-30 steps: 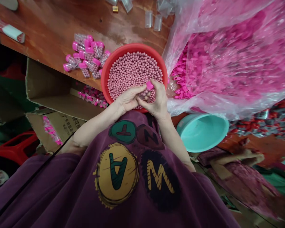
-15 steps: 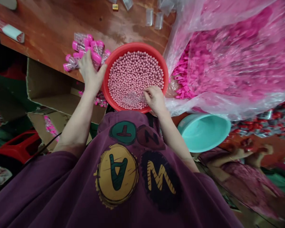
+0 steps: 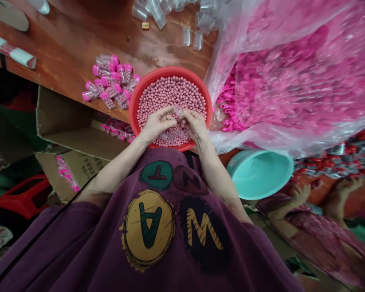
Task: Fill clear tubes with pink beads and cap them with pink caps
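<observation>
Both my hands meet over the near part of a red bowl (image 3: pixel 136 95) filled with small pink balls (image 3: pixel 167 95). My right hand (image 3: pixel 195 125) pinches a small clear plastic vial (image 3: pixel 179 111) above the balls. My left hand (image 3: pixel 156 123) has its fingers curled and touches the same vial from the left. A heap of filled vials with pink caps (image 3: pixel 111 83) lies on the wooden table (image 3: pixel 69 44) just left of the bowl.
A big clear bag of pink caps (image 3: pixel 292 69) fills the right side. Empty clear vials (image 3: pixel 170 16) lie at the far edge. A teal basin (image 3: pixel 258 174) sits at lower right, an open cardboard box (image 3: pixel 76 129) at left. Another person's hands (image 3: pixel 298 194) work at lower right.
My left hand has come back from the heap of capped vials to the bowl and joined my right hand on the clear vial. The capped vial held a second ago is gone from my hands.
</observation>
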`<action>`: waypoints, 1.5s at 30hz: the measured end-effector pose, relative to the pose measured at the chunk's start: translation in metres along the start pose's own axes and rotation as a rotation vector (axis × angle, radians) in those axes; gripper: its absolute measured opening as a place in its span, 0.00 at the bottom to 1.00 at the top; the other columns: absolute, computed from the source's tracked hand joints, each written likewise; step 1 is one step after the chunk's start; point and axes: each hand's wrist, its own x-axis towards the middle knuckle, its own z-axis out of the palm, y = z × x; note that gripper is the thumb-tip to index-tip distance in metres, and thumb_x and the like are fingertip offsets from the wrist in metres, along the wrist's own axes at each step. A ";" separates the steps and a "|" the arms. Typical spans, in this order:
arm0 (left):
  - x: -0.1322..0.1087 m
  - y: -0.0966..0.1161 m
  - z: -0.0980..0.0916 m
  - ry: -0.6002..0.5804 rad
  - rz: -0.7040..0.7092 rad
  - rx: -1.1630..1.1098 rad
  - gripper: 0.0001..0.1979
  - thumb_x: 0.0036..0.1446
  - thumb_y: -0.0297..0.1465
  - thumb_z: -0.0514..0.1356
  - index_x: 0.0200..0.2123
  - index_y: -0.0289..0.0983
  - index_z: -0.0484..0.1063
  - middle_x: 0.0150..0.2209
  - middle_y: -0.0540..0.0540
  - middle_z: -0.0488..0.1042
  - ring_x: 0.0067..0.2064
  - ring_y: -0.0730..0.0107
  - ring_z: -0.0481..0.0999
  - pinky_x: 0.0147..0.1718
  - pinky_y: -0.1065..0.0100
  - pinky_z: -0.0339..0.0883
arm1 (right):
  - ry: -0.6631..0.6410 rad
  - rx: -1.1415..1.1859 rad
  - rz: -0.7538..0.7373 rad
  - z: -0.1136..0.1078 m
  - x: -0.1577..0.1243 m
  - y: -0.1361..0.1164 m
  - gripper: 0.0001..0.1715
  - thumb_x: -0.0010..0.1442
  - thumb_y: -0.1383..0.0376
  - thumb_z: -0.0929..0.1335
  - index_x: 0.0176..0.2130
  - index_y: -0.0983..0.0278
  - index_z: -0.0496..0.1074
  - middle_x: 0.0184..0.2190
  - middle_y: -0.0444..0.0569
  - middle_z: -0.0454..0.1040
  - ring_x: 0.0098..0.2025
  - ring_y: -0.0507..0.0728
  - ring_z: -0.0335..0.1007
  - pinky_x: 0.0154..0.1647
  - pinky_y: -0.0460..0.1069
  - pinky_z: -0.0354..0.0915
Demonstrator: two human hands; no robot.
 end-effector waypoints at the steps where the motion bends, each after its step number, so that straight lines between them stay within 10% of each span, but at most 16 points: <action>1: 0.004 0.003 0.006 0.017 0.029 0.021 0.28 0.59 0.32 0.75 0.62 0.41 0.81 0.52 0.44 0.83 0.43 0.68 0.83 0.47 0.64 0.79 | -0.013 0.063 0.040 0.002 -0.001 -0.002 0.32 0.53 0.39 0.85 0.34 0.59 0.76 0.24 0.38 0.74 0.24 0.49 0.62 0.27 0.46 0.66; 8: 0.033 0.031 0.034 0.049 0.115 0.427 0.11 0.59 0.22 0.69 0.45 0.39 0.85 0.47 0.45 0.82 0.51 0.63 0.81 0.54 0.62 0.77 | 0.120 -0.085 0.062 0.018 -0.005 0.002 0.15 0.61 0.53 0.79 0.42 0.58 0.80 0.23 0.37 0.75 0.24 0.52 0.65 0.25 0.47 0.65; 14: 0.057 0.039 0.029 -0.092 -0.187 0.440 0.02 0.57 0.24 0.69 0.33 0.35 0.82 0.35 0.48 0.82 0.38 0.67 0.78 0.42 0.66 0.71 | 0.111 -0.647 -0.126 0.001 0.004 0.006 0.06 0.63 0.66 0.69 0.36 0.60 0.78 0.32 0.48 0.84 0.41 0.62 0.79 0.53 0.58 0.79; 21: 0.082 0.039 0.045 -0.102 -0.253 0.585 0.12 0.48 0.27 0.75 0.33 0.38 0.75 0.32 0.51 0.78 0.36 0.65 0.76 0.41 0.64 0.71 | -0.042 -0.539 0.129 -0.005 -0.026 -0.015 0.13 0.72 0.65 0.66 0.35 0.60 0.75 0.19 0.41 0.74 0.20 0.53 0.65 0.25 0.47 0.65; 25: 0.077 0.035 0.031 -0.088 -0.091 0.863 0.12 0.54 0.28 0.72 0.43 0.38 0.79 0.42 0.44 0.82 0.48 0.55 0.80 0.55 0.56 0.76 | 0.116 -0.383 0.048 -0.049 -0.043 -0.032 0.12 0.73 0.57 0.69 0.45 0.61 0.79 0.20 0.37 0.73 0.19 0.50 0.58 0.22 0.45 0.58; 29: 0.070 0.025 0.018 -0.103 0.010 0.958 0.08 0.58 0.24 0.68 0.41 0.38 0.79 0.43 0.41 0.78 0.50 0.51 0.78 0.59 0.49 0.76 | 0.557 -0.485 -0.119 -0.108 -0.017 -0.027 0.09 0.69 0.60 0.69 0.37 0.60 0.78 0.27 0.43 0.79 0.29 0.55 0.71 0.36 0.49 0.73; 34: 0.066 0.020 0.028 -0.146 0.038 0.942 0.17 0.57 0.25 0.72 0.51 0.37 0.80 0.51 0.40 0.76 0.53 0.50 0.79 0.63 0.46 0.77 | 0.743 -0.827 -0.156 -0.144 0.043 -0.009 0.13 0.70 0.66 0.66 0.44 0.63 0.81 0.45 0.59 0.87 0.52 0.65 0.81 0.66 0.62 0.75; 45: 0.067 0.019 0.042 -0.205 0.070 1.048 0.09 0.57 0.21 0.64 0.41 0.37 0.79 0.51 0.36 0.78 0.53 0.46 0.80 0.63 0.45 0.78 | 0.506 -1.283 -0.013 -0.144 0.067 -0.010 0.23 0.75 0.75 0.59 0.58 0.72 0.79 0.64 0.73 0.75 0.65 0.74 0.76 0.72 0.73 0.68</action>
